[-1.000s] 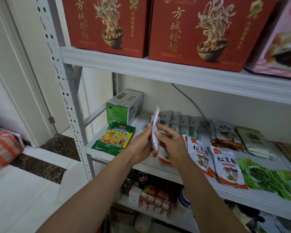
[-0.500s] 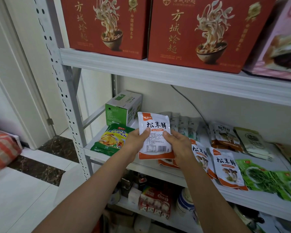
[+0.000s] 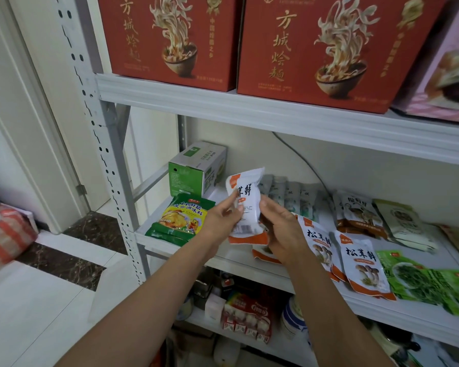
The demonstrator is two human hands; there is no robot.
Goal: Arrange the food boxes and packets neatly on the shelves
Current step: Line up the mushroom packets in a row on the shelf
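While the white mushroom packet (image 3: 245,205) is pinched by both hands (image 3: 220,221) (image 3: 281,229) at frame centre, it could be dropped if the grip loosens.

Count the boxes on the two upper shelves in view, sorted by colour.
Red noodle boxes: 2
Pink box: 1
Green box: 1
Total: 4
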